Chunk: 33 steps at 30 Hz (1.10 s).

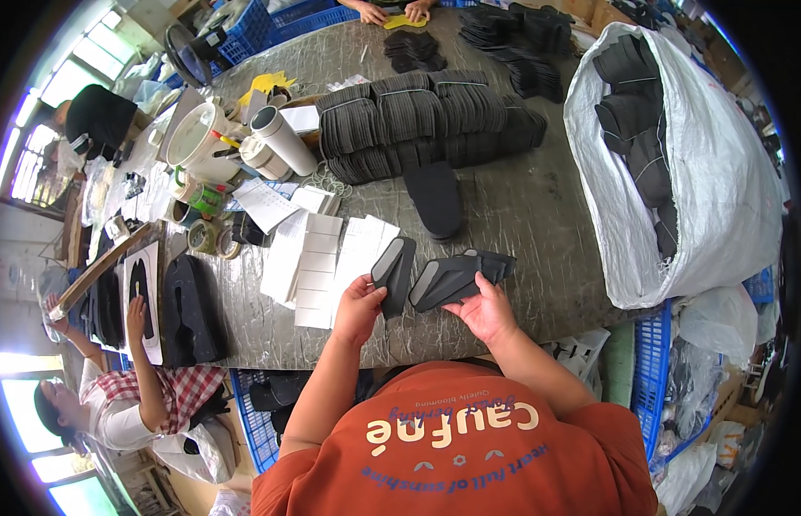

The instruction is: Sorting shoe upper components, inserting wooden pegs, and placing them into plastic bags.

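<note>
Both hands (359,311) (488,313) hold black pieces (443,280) — shirt (456,469) lettered.

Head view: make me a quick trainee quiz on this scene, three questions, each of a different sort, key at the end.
1. True or false: the right hand holds several dark pads.

2. Fill in the blank: the open white sack, with dark bundles showing in its mouth, sits at the person's ____ side of the table.

3. Which of the person's hands is nearer the white papers?

Key:
1. True; they are fanned out in the fingers.
2. Right.
3. The left hand.
</note>
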### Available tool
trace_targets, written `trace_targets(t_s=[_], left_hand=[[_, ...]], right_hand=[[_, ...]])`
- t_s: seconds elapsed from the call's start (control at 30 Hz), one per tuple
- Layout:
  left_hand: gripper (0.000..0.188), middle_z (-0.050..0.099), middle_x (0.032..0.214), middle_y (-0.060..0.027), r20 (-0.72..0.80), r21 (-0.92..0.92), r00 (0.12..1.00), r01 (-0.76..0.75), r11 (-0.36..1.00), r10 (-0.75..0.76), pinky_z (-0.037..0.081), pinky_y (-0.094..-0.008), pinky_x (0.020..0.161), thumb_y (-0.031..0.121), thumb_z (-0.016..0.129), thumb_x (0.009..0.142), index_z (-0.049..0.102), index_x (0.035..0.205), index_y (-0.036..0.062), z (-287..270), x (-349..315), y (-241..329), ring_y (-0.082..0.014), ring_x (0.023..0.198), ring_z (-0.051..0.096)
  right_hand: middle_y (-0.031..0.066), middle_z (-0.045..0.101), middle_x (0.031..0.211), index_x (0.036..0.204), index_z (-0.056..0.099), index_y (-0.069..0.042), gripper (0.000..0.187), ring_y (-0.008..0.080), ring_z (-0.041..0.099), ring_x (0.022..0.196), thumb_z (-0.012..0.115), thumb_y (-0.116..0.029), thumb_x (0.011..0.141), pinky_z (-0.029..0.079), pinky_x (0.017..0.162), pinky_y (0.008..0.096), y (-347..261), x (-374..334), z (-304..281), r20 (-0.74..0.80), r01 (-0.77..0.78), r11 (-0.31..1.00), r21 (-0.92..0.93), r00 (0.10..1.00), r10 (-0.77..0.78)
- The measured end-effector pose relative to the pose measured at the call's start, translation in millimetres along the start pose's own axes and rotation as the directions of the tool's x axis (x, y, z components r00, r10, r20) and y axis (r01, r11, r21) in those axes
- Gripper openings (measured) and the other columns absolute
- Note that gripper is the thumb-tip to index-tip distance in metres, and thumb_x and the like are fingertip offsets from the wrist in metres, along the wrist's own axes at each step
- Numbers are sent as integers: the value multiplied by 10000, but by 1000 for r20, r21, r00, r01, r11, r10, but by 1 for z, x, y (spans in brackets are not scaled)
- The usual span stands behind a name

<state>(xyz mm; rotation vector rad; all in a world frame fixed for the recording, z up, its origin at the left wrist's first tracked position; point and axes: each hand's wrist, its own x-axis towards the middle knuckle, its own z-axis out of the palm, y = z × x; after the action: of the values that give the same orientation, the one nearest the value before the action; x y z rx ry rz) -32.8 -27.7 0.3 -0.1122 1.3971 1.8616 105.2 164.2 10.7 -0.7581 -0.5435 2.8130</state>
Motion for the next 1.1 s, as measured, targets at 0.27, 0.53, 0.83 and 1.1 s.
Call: trace_targets(t_s=[0.27,0.53,0.83,1.1], left_hand=[[186,628,940,-79,23,-43,1000,-10,999,10,482,-267,747,-30,501,849,565,1021,0,3,-2,-1,-144,816,601],[227,621,973,-84,-32,-2,999,6,1000,-6,468,-260,772,6,490,869,558,1083,-29,10,-1,3,-148,859,588],[366,622,966,-100,6,790,964,-168,589,267,458,-299,793,180,596,835,538,1123,-39,5,9,-5,-159,903,573],[230,619,849,-14,121,507,992,-21,862,-46,457,-206,604,11,653,767,568,981,12,25,-1,-28,-73,714,570]], right_hand=[[139,476,1240,1201,433,-58,350,297,456,1164,417,-279,930,382,923,567,2,2,-7,27,-31,992,119,999,28],[130,467,1276,1242,425,-63,451,317,435,1186,287,-375,948,333,966,551,1,1,-5,1,-59,995,84,998,59],[113,439,1302,1268,402,-87,470,302,398,1216,275,-404,944,307,978,557,7,-2,-11,0,-126,986,113,992,127],[144,449,1280,1252,404,-82,393,310,406,1209,323,-305,939,295,992,569,11,-1,-13,101,-168,979,112,982,157]])
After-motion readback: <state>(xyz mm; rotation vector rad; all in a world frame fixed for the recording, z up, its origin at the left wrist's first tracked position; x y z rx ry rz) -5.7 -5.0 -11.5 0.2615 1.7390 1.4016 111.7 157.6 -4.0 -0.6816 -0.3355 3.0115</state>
